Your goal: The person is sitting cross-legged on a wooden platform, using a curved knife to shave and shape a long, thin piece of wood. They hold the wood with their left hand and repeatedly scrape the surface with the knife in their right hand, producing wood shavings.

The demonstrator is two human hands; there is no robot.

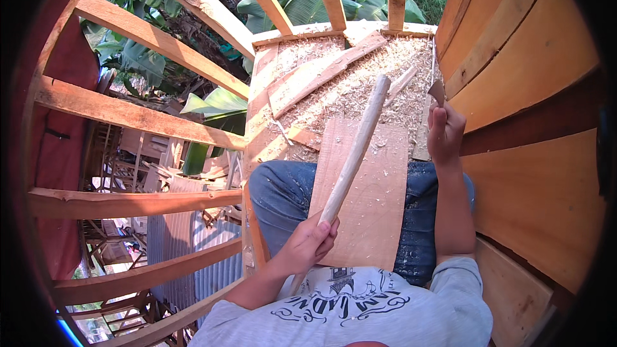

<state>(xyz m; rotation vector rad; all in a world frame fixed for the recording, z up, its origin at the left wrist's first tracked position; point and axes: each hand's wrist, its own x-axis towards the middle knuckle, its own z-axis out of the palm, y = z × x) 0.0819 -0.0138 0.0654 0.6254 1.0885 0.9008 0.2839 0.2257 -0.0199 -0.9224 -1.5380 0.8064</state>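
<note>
My left hand (308,244) is closed round the lower part of a long, pale wooden stick (357,148). The stick slants up and away to the right, over a flat wooden board (369,225) that lies across my lap. Off to the right, beside the plank wall, my raised right hand (447,130) grips a knife. Its broad, short blade (437,92) points away from me, apart from the stick; the handle is mostly hidden in my fingers.
Wood shavings (411,51) cover the floor ahead, with a long rough plank (328,71) and a smaller wood strip (402,83) among them. Wooden railing slats (141,119) run along the left and far sides. A plank wall (527,96) stands close on the right.
</note>
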